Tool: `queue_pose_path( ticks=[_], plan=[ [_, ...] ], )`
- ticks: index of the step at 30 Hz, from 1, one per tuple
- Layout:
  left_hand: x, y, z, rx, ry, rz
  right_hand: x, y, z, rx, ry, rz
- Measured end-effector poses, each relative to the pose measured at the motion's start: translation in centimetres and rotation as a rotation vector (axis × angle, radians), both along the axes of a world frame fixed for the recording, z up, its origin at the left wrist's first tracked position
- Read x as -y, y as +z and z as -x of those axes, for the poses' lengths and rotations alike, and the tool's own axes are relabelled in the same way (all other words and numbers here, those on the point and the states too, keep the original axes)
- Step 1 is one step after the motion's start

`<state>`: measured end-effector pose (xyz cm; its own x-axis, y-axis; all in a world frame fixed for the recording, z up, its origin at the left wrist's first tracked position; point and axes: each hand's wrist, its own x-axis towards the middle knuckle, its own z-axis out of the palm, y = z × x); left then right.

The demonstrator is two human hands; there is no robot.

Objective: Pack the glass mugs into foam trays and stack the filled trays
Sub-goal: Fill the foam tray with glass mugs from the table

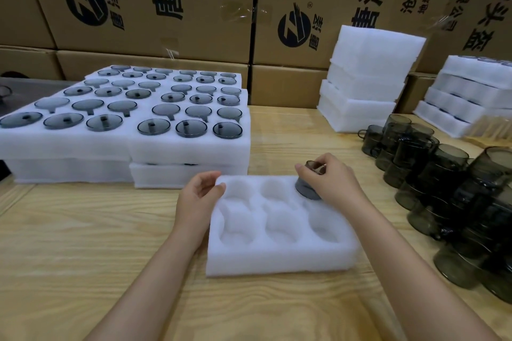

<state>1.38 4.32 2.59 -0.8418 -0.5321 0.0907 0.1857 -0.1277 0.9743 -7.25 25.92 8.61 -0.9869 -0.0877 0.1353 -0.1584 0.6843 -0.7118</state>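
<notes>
A white foam tray (279,257) with six round pockets lies on the wooden table in front of me. My right hand (332,177) grips a smoky glass mug (307,191) that sits part way in the tray's far right pocket. My left hand (198,196) pinches the tray's far left corner. The other five pockets hold nothing. Many loose smoky glass mugs (448,188) stand stacked in a cluster on the right of the table.
Filled foam trays (127,144) of mugs are stacked at the back left. Stacks of foam trays (365,77) stand at the back right, with more foam trays (468,94) at the far right. Cardboard boxes (155,3) wall the back. Bare wooden table (83,243) lies near left.
</notes>
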Motion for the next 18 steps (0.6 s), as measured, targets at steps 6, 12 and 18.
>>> queue_pose_path(
  ticks=[6, 12, 18],
  plan=[
    [0.1, -0.1, 0.0, 0.000, 0.001, 0.011, 0.0, -0.9, -0.2, 0.030, 0.159, -0.321],
    [-0.1, 0.0, 0.1, 0.000, 0.000, 0.012, -1.1, -0.9, 0.6, 0.184, 0.184, -0.128],
    [-0.1, 0.1, -0.1, 0.003, -0.005, 0.015, 1.4, -1.0, 2.4, 0.109, 0.315, -0.576]
  ],
)
